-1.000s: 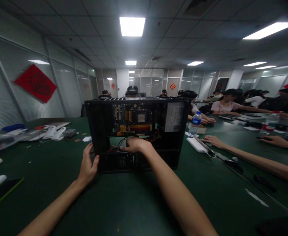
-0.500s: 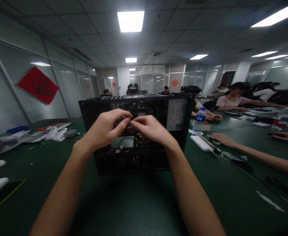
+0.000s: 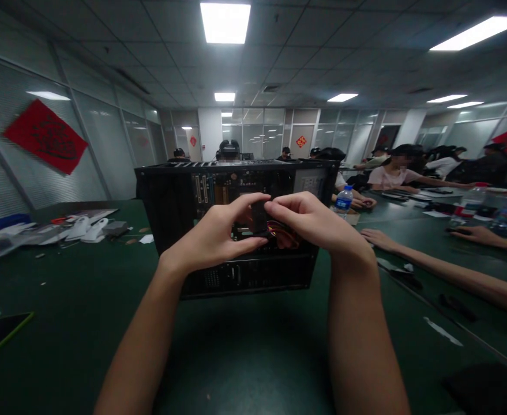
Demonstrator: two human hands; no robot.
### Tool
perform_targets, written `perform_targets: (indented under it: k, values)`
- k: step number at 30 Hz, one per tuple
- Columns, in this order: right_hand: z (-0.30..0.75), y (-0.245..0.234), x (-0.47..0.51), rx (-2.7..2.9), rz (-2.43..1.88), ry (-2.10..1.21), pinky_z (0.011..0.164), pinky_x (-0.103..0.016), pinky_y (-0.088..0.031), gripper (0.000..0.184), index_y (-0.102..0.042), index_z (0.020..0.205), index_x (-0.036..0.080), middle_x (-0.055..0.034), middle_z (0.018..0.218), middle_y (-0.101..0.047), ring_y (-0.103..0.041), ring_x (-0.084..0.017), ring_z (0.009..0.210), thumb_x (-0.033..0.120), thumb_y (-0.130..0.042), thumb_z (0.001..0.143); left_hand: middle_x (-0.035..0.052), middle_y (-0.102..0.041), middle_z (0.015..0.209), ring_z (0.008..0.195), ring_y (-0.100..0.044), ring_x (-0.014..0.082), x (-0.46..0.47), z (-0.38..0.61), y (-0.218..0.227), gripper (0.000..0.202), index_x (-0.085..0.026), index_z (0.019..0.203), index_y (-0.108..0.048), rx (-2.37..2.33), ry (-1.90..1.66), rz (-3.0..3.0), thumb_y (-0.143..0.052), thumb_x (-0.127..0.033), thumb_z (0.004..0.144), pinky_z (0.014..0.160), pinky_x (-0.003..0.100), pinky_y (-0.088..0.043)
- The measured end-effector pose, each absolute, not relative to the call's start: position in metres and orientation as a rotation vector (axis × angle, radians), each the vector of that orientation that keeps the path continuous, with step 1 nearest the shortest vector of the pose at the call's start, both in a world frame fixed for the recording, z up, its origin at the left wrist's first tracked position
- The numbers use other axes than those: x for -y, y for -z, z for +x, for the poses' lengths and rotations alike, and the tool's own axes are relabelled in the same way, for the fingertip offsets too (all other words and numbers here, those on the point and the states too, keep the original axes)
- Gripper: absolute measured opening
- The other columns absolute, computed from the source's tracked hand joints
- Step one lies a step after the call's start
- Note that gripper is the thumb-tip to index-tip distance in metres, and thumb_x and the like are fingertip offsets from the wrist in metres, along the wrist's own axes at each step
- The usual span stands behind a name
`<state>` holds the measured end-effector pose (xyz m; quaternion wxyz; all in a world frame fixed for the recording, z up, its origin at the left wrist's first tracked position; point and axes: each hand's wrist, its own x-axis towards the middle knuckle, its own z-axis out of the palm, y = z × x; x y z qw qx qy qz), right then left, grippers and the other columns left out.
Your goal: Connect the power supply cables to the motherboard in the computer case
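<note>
In front of me stands an open black computer case (image 3: 244, 275), its side facing me. My left hand (image 3: 221, 230) grips a dark connector block (image 3: 259, 218) between thumb and forefinger. Red, yellow and black wires (image 3: 284, 233) run from the block towards my right hand (image 3: 308, 218). The right fingertips are pinched together at the block's upper right edge; whether they grip block or wires I cannot tell. Behind the hands, the motherboard (image 3: 210, 190) with its slots shows inside the case. A grey power supply (image 3: 311, 180) sits at the upper right, partly covered by my right hand.
On the green table (image 3: 244, 351), white parts and plastic bags (image 3: 89, 229) lie to the left, near a green-edged dark tablet (image 3: 2, 340). At right are a water bottle (image 3: 344, 199), a cable (image 3: 491, 340) and another person's forearm (image 3: 443, 268). More people sit beyond.
Both hands have shifted right, and the dark block is now visible between them. The right wrist has bent more. My view has turned slightly right, uncovering the motherboard slots.
</note>
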<state>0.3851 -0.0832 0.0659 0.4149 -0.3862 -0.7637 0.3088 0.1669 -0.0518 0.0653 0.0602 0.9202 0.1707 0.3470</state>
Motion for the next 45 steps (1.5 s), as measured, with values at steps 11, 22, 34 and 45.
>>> perform_targets:
  k: [11,22,34,45]
  values:
    - [0.372,-0.065,0.080,1.933,-0.987,-0.817,0.043,-0.021,-0.041,0.040,-0.065,0.085,0.017,0.0001,0.061,-0.066,-0.058,-0.012,0.049,0.057,-0.061,0.091,-0.0001,-0.069,0.088,0.074,-0.065,0.0122,0.046,0.152,-0.067,0.065,-0.017,0.145,-0.050,-0.688,-1.098,2.844,-0.072,-0.036,0.087,0.071,0.022,-0.053]
    - [0.365,-0.066,0.083,1.957,-0.977,-0.779,0.049,-0.022,-0.044,0.043,-0.066,0.079,0.016,-0.0019,0.066,-0.068,-0.061,-0.014,0.057,0.056,-0.058,0.093,0.0108,-0.069,0.128,0.112,-0.068,0.0245,0.043,0.151,-0.064,0.064,-0.018,0.142,-0.053,-0.628,-1.063,2.952,-0.073,-0.040,0.086,0.097,0.034,-0.055]
    - [0.361,-0.061,0.076,2.146,-0.894,-0.582,0.077,-0.029,-0.050,0.030,-0.067,0.109,0.014,-0.0048,0.098,-0.070,-0.062,-0.019,0.086,0.038,-0.059,0.094,0.0111,-0.072,0.124,0.108,-0.070,0.0251,0.038,0.141,-0.065,0.054,-0.017,0.132,-0.062,-0.723,-1.092,3.112,-0.073,-0.043,0.086,0.093,0.034,-0.056]
    - [0.364,-0.064,0.079,2.150,-0.894,-0.644,0.071,-0.028,-0.050,0.026,-0.068,0.100,0.014,-0.0030,0.086,-0.067,-0.061,-0.019,0.082,0.038,-0.063,0.091,0.0103,-0.072,0.123,0.108,-0.070,0.0249,0.037,0.140,-0.065,0.055,-0.018,0.133,-0.060,-0.705,-1.091,3.147,-0.072,-0.044,0.087,0.092,0.034,-0.056]
